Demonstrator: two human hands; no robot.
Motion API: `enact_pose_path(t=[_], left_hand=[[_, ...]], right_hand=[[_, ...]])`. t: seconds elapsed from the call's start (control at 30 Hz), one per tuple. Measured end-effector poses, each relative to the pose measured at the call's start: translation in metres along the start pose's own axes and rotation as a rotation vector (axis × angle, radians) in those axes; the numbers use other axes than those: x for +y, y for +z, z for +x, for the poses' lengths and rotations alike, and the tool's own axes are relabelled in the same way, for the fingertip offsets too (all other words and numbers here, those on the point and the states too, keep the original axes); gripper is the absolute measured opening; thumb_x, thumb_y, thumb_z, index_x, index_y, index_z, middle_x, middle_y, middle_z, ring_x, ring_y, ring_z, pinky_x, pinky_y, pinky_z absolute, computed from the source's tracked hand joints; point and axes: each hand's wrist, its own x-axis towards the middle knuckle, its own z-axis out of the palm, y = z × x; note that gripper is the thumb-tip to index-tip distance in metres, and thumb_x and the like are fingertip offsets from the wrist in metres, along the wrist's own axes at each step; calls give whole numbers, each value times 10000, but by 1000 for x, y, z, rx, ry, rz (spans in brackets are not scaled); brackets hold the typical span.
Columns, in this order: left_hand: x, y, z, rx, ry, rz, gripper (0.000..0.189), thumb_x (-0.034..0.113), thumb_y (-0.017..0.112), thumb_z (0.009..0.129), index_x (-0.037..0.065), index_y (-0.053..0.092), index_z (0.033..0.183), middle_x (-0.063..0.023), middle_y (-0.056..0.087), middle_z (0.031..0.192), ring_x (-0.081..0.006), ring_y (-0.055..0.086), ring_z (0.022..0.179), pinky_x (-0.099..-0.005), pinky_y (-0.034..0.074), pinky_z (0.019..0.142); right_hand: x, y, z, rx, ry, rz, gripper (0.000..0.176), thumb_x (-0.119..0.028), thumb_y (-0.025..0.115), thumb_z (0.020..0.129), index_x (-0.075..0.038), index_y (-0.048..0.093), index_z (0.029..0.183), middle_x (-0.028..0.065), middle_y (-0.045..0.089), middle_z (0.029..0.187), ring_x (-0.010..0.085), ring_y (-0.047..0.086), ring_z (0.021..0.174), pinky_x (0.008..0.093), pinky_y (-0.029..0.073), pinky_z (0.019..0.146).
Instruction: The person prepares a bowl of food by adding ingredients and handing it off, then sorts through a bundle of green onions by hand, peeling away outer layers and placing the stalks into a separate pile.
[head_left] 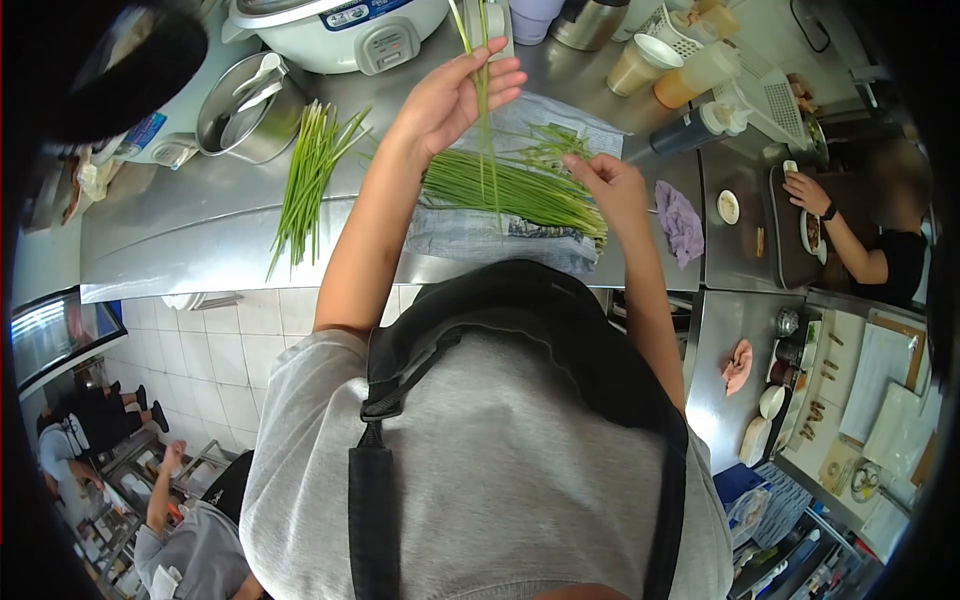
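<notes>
My left hand (465, 97) is raised near the back of the steel counter, its fingers curved around a few long green stalks (482, 130) that hang down from it. Below lies a large pile of green stalks (510, 190) on newspaper (560, 250). My right hand (610, 186) is at the pile's right end, thumb and forefinger pinched together beside some loose green scraps (550, 148); what is between the fingertips is too small to make out. A separate bunch of green stalks (312, 180) rests on the bare steel to the left.
Along the back stand a white cooker (340, 30), a steel pot (250, 110), a cup (643, 65) and sauce bottles (697, 75). A purple cloth (680, 222) lies right. One person (860, 240) is at the far right, others at lower left.
</notes>
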Motion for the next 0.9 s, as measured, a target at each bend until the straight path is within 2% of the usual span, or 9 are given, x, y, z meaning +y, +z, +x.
enact_pose_path(t=[0.1, 0.2, 0.3, 0.4, 0.5, 0.6, 0.7, 0.8, 0.9], left_hand=[[-6, 5, 2, 19, 10, -39, 411, 205, 479, 976, 10, 412, 1331, -134, 573, 1195, -269, 563, 1134, -379, 472, 979], [-10, 13, 2, 27, 6, -56, 422, 210, 491, 972, 12, 406, 1334, -152, 559, 1231, -288, 550, 1160, -384, 466, 989], [-15, 19, 2, 19, -7, -51, 431, 219, 497, 970, 15, 402, 1337, -160, 553, 1242, -296, 551, 1161, -386, 466, 990], [-19, 24, 2, 15, -24, -11, 434, 223, 501, 968, 14, 403, 1336, -168, 545, 1255, -303, 545, 1169, -389, 461, 997], [-24, 23, 1, 8, -37, -21, 431, 226, 509, 965, 16, 414, 1329, -148, 570, 1219, -274, 571, 1130, -379, 468, 985], [-28, 15, 2, 16, -40, -16, 409, 215, 509, 967, 24, 432, 1321, -87, 613, 1075, -181, 611, 932, -311, 510, 844], [-30, 4, 3, -2, -12, -84, 360, 201, 498, 969, 10, 472, 1272, -47, 577, 923, -126, 512, 729, -259, 445, 687], [-31, 6, 0, 95, -29, -109, 357, 171, 497, 972, 25, 457, 1295, -7, 539, 837, -92, 443, 660, -230, 390, 618], [-24, -9, 1, 97, 42, -185, 321, 156, 490, 973, 27, 470, 1267, -10, 540, 827, -94, 457, 670, -231, 399, 632]], right_hand=[[-3, 13, -12, -337, -86, 652, 351, -341, 605, 902, -1, 694, 893, 53, 651, 717, 116, 624, 661, 225, 495, 670], [-16, 23, -24, -516, -107, 449, 420, -360, 484, 974, 9, 676, 1026, 72, 673, 824, 143, 640, 761, 263, 507, 720], [-12, 39, -21, -389, -214, 365, 411, -345, 458, 986, -1, 640, 1119, 94, 670, 906, 145, 637, 825, 270, 511, 745], [-21, 40, -22, -424, -144, 669, 415, -344, 449, 990, -1, 616, 1155, 107, 658, 955, 152, 630, 847, 277, 506, 779], [-25, 44, -17, -403, -198, 745, 404, -351, 453, 983, -6, 630, 1097, 59, 652, 873, 129, 619, 774, 256, 494, 737], [-23, 48, -14, -425, -193, 709, 374, -333, 464, 982, 0, 626, 1034, 49, 628, 845, 123, 603, 768, 254, 486, 725], [-17, 49, -15, -461, -82, 928, 340, -314, 490, 972, -1, 614, 1019, 38, 603, 818, 112, 582, 760, 258, 476, 705], [-15, 53, -15, -393, 77, 1302, 316, -301, 506, 964, -10, 609, 1032, 19, 573, 765, 104, 555, 726, 269, 464, 683], [-2, 55, -11, -280, 150, 1399, 336, -304, 487, 969, -7, 600, 1078, 6, 552, 749, 103, 535, 718, 281, 457, 695]])
